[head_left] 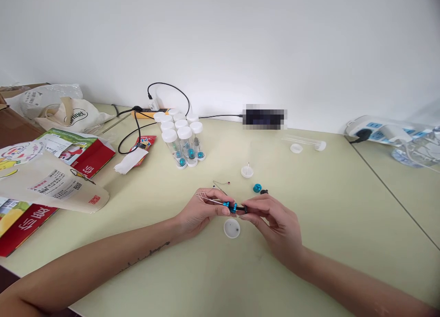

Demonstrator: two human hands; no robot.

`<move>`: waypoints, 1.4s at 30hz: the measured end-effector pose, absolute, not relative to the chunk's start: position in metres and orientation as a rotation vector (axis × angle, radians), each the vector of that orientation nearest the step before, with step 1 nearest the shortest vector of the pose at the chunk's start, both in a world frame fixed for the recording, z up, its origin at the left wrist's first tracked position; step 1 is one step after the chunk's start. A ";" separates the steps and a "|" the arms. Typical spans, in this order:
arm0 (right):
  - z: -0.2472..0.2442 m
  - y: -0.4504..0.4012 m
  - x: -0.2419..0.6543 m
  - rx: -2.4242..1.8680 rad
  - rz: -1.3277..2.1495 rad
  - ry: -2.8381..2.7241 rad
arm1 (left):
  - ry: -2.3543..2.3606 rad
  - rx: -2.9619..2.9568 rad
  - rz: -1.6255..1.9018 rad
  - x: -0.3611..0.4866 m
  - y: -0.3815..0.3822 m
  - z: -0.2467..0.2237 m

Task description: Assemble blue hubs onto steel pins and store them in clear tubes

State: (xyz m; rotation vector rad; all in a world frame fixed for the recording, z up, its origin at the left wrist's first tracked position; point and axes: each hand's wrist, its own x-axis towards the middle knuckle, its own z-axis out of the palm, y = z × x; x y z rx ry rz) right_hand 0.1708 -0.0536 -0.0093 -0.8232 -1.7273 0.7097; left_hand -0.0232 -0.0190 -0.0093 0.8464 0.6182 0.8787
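Observation:
My left hand (195,215) pinches a small blue metal part (228,206) between thumb and fingers. Thin metal wires (209,198) run out of it to the left, over the fingers. From its right side a black rod (241,209) reaches to my right hand (277,221), whose thumb and fingertips close on the rod's black end. Below the hands lies a shallow white cap (232,230) with a tiny dark piece inside. A blue knob (257,188) and a small black part (264,192) sit just beyond my right fingers. Fine wire with small coloured beads (228,183) lies behind my left hand.
Several clear tubes with white caps (185,133) stand at the back left. Behind the hands is a white cap with an upright pin (247,172). A clear tube (299,141) lies back right, near a power strip (378,129). Bags and a paper cup (65,184) occupy the left.

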 end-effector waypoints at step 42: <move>-0.006 -0.052 0.172 -0.872 0.707 -1.729 | 0.689 0.871 0.882 -0.022 -0.020 -0.006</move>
